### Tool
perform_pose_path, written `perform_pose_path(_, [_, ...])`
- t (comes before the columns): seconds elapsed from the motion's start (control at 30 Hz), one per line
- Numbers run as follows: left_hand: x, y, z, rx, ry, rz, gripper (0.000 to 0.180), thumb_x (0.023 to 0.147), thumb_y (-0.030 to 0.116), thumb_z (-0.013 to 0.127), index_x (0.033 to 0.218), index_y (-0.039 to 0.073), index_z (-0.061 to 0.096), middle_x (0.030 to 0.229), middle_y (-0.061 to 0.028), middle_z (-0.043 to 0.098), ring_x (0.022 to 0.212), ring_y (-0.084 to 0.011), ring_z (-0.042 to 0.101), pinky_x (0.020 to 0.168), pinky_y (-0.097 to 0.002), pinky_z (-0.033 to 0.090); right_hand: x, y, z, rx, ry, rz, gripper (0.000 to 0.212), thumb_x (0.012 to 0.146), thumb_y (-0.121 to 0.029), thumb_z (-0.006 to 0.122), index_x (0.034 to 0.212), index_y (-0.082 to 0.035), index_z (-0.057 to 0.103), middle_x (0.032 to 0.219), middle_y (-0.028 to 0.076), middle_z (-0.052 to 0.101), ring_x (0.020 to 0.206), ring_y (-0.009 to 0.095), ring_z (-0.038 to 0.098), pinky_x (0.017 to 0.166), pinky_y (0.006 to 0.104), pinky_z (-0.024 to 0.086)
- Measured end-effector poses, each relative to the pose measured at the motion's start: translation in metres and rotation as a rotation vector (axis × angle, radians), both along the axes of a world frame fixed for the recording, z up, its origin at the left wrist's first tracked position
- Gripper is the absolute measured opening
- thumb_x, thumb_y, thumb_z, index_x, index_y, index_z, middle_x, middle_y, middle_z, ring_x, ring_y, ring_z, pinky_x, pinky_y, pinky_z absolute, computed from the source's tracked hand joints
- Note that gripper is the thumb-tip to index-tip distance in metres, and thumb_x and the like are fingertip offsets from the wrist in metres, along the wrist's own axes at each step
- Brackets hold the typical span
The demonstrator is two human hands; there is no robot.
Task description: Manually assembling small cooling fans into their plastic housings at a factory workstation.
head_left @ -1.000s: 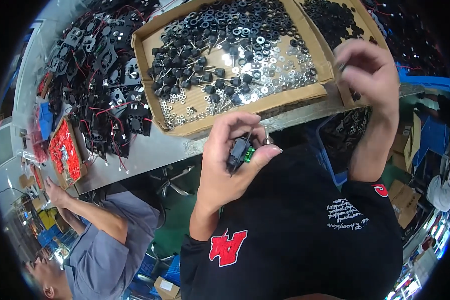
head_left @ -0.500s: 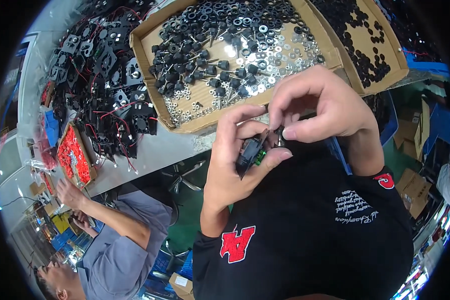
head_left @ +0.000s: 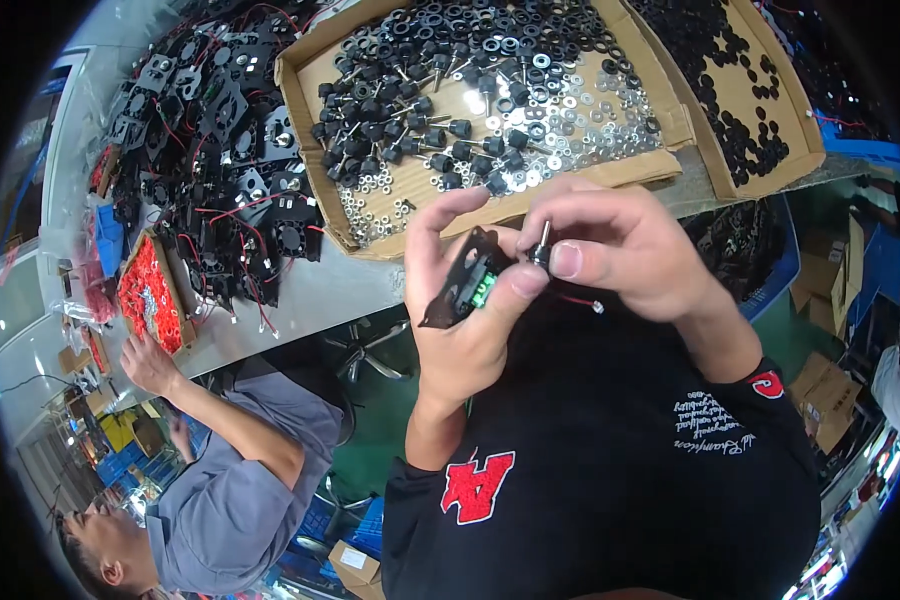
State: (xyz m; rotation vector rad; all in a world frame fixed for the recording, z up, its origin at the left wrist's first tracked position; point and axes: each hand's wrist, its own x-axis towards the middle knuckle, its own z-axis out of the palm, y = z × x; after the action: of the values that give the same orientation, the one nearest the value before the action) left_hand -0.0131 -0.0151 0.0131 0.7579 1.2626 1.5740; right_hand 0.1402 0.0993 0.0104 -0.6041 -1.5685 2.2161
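My left hand (head_left: 457, 355) is closed around a black plate assembly (head_left: 457, 283), held tilted in front of my shirt. A green terminal block (head_left: 484, 291) shows on its inner side, by my thumb. My right hand (head_left: 635, 250) meets it and pinches a small metal stud with a black base (head_left: 542, 243) between thumb and fingers. The stud's thin end points up, and my left thumb tip lies close to its base. Below my right fingers hangs a red-and-black lead with a white plug (head_left: 597, 307). Whether the stud is joined to the plate is hidden by my fingers.
Beyond my hands stands a cardboard tray (head_left: 685, 140) of black knobs with metal shafts (head_left: 395, 125), washers (head_left: 580, 110) and nuts (head_left: 370, 190). Another tray (head_left: 785, 165) holds black discs. Black plate assemblies (head_left: 220, 160) with wires pile at left; a co-worker (head_left: 240, 490) reaches toward red parts (head_left: 145, 290).
Both hands have turned, tipping the plate assembly to show more of its green block. The stud now points upward in my right fingers, and the plug on its lead has come into sight.
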Motion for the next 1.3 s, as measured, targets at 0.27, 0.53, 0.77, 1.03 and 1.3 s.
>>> perform_pose_path(0.27, [0.017, 0.007, -0.009, 0.086, -0.036, 0.226, 0.055, 0.093, 0.026, 0.074, 0.129, 0.000, 0.041, 0.095, -0.0081, 0.064, 0.085, -0.0109, 0.060, 0.079, -0.0255, 0.049, -0.009, -0.027, 0.003, 0.028, 0.175, -0.294, 0.030, 0.100, -0.015, 0.062, 0.122, 0.005, 0.058, 0.110, 0.013, 0.069, 0.094, 0.017, 0.068, 0.082, 0.0276, 0.056])
perform_pose_path(0.53, [0.004, -0.002, -0.015, -0.020, 0.090, 0.002, 0.053, 0.082, 0.023, 0.070, 0.122, -0.002, 0.047, 0.105, -0.0079, 0.055, 0.086, -0.0101, 0.052, 0.077, -0.0254, 0.045, -0.008, -0.008, 0.014, -0.497, 0.278, -0.135, 0.025, 0.094, -0.005, 0.057, 0.116, 0.007, 0.060, 0.102, 0.018, 0.065, 0.096, 0.023, 0.070, 0.072, 0.0301, 0.064])
perform_pose_path(0.77, [-0.010, -0.006, -0.010, 0.008, -0.100, -0.065, 0.062, 0.068, 0.020, 0.063, 0.122, -0.005, 0.044, 0.107, -0.0107, 0.055, 0.100, -0.0172, 0.053, 0.091, -0.0301, 0.044, -0.020, -0.009, 0.032, 0.633, -0.033, -0.093, 0.026, 0.081, 0.002, 0.072, 0.106, 0.002, 0.073, 0.111, 0.015, 0.070, 0.093, 0.020, 0.069, 0.078, 0.0290, 0.056])
perform_pose_path(1.03, [-0.018, -0.009, -0.020, -0.054, 0.121, -0.015, 0.064, 0.065, 0.009, 0.061, 0.126, -0.003, 0.041, 0.112, -0.0125, 0.050, 0.105, -0.0179, 0.050, 0.097, -0.0326, 0.041, -0.032, -0.015, 0.039, 0.519, -0.216, -0.042, 0.020, 0.079, 0.004, 0.076, 0.098, 0.001, 0.072, 0.099, 0.008, 0.068, 0.088, 0.013, 0.068, 0.074, 0.0236, 0.059])
perform_pose_path(1.3, [-0.014, -0.008, -0.013, -0.031, 0.375, 0.084, 0.046, 0.075, 0.008, 0.068, 0.115, -0.004, 0.048, 0.097, -0.0148, 0.064, 0.088, -0.0183, 0.062, 0.080, -0.0320, 0.051, -0.041, -0.017, 0.026, 0.521, 0.006, -0.151, 0.022, 0.077, 0.004, 0.079, 0.098, 0.001, 0.073, 0.090, 0.007, 0.066, 0.081, 0.012, 0.066, 0.066, 0.0232, 0.056])
